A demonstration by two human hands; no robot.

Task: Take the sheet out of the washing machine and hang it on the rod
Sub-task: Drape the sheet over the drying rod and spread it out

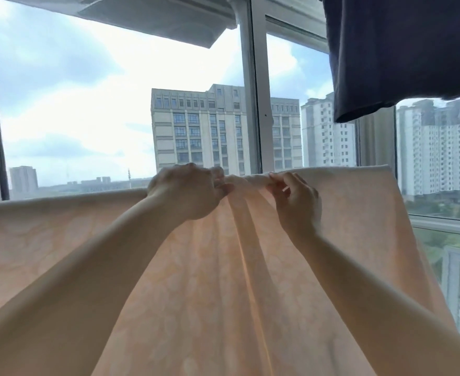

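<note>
Sheet over rod, bunched fold under correction.
Sheet (223,280) hangs draped before the window (87,104); rod hidden beneath its top edge. Left hand (188,191) and right hand (296,199) each pinch the bunched top fold. Thin, soft, light cloth; best held at that edge.

A wide window (115,118) fills the view, its pale upright frame (258,104) just right of centre. Beyond the glass: bright, cloudy sky and tall apartment blocks (199,128). At one o'clock a dark garment (402,50) hangs against the daylight. Trees show at four o'clock.
</note>
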